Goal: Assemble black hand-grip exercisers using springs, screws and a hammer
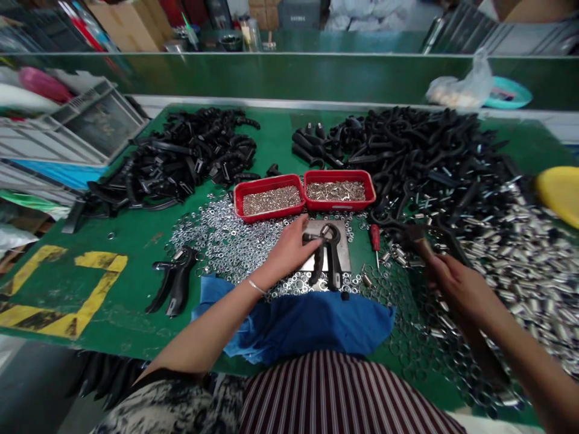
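Note:
My left hand [292, 246] is closed at the fingertips on a black hand grip strengthener [335, 259]. The strengthener lies on a small metal plate [345, 244], its spring end pointing away from me and its two handles toward me. To the right, my right hand [456, 288] is wrapped round the handle of a hammer [418, 240], held over the scattered metal parts. The hammer looks blurred. Between the plate and the hammer lies a red-handled screwdriver [375, 241]. Another hand grip strengthener [174, 280] rests on the green table, left of my left forearm.
Two red trays [269, 214] of small metal parts stand behind the plate. Washers [226, 241] spread leftward; metal cylinders [520, 283] heap up rightward. Black handle piles [194, 150] lie at the back. A blue cloth [307, 325] lies along the front edge.

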`<state>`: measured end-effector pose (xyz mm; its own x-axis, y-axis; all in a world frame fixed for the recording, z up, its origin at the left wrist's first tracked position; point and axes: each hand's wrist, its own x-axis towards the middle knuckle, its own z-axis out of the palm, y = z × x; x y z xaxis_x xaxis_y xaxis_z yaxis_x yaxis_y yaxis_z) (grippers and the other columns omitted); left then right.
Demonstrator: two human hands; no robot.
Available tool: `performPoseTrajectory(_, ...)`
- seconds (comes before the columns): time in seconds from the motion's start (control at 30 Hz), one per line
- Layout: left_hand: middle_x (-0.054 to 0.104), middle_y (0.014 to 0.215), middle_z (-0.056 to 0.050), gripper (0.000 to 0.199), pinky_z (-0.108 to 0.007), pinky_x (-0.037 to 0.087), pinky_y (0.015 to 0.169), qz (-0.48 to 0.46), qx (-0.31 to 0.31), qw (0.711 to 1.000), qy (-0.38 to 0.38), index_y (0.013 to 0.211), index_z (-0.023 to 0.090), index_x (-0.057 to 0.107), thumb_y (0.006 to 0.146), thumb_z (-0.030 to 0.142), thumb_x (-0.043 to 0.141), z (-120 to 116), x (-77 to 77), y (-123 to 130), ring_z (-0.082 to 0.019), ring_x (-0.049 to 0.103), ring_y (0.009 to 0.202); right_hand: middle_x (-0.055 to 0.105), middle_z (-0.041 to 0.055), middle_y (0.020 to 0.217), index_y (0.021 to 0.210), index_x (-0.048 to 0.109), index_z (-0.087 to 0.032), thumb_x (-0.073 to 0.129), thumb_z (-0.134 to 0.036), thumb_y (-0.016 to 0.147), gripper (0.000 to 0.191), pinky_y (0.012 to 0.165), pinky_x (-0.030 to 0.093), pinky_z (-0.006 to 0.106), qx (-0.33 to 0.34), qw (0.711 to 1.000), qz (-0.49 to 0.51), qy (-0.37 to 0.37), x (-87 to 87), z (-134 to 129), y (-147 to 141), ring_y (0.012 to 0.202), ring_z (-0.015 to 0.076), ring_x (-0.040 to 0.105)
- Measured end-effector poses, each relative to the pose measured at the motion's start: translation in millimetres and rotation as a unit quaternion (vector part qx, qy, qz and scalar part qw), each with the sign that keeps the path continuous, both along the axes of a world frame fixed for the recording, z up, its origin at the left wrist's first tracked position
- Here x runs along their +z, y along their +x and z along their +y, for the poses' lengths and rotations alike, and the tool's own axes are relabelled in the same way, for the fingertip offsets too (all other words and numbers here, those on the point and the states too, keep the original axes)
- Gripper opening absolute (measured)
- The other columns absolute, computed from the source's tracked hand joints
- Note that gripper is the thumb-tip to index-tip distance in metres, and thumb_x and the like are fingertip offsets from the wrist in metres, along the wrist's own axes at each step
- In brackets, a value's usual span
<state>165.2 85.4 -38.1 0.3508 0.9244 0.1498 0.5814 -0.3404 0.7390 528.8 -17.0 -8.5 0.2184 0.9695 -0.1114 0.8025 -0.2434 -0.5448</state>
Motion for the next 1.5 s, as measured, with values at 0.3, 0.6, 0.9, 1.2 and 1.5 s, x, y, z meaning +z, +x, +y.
performPoseTrajectory(0.3,0.059,0.128,-0.014,0.045,-0.051,0.042,0.108,0.115,0.032,0.992,0.048,0.125,0.016,0.052,0.087,0.032,0.069,-25.5,-21.8,23.7,-0.032,0.053,0.122,0.071,0.0196,0.102,0.103,0.063,-0.014,0.041,-0.052,0.101,0.045,0.065,0.049,0.038,0.124,0.955,-0.266,-0.035,-28.4,73.8,-75.8,0.086,0.0325,0.071)
performPoseTrajectory(0.6,0.06,0.131,-0.012,0.041,-0.049,0.038,0.111,0.029,0.038,0.997,0.061,0.128,0.019,0.056,0.091,0.034,0.066,-17.1,-43.7,17.6,-0.029,0.052,0.126,0.072,0.0188,0.09,0.104,0.056,-0.013,0.047,-0.041,0.098,0.03,0.06,0.047,0.036,0.146,0.96,-0.239,0.002,-20.9,101.2,-99.4,0.075,0.0317,0.071)
performPoseTrajectory(0.9,0.061,0.13,-0.013,0.044,-0.046,0.04,0.109,0.017,0.037,0.996,0.082,0.128,0.016,0.056,0.091,0.036,0.069,-18.7,-46.0,14.7,-0.027,0.053,0.125,0.074,0.0085,0.103,0.108,0.043,-0.028,0.048,-0.056,0.097,0.031,0.071,0.059,0.041,0.091,0.943,0.314,0.059,-22.4,99.0,-152.1,0.081,0.0258,0.074)
performPoseTrajectory(1.2,0.062,0.131,-0.014,0.041,-0.05,0.042,0.107,0.012,0.046,0.995,0.087,0.127,0.018,0.057,0.09,0.033,0.07,-20.1,-43.9,16.2,-0.029,0.055,0.125,0.074,0.0122,0.104,0.123,0.043,-0.028,0.048,-0.062,0.094,0.045,0.071,0.058,0.047,0.054,0.951,0.303,0.035,-40.1,99.4,-163.6,0.085,0.0315,0.074)
performPoseTrajectory(1.5,0.062,0.13,-0.014,0.043,-0.047,0.041,0.108,0.018,0.048,0.995,0.088,0.126,0.016,0.056,0.09,0.032,0.071,-20.0,-43.5,16.4,-0.028,0.054,0.125,0.075,0.0109,0.099,0.116,0.046,-0.027,0.046,-0.058,0.098,0.036,0.075,0.057,0.044,0.102,0.963,0.244,0.058,-35.2,97.6,-164.9,0.082,0.0298,0.074)
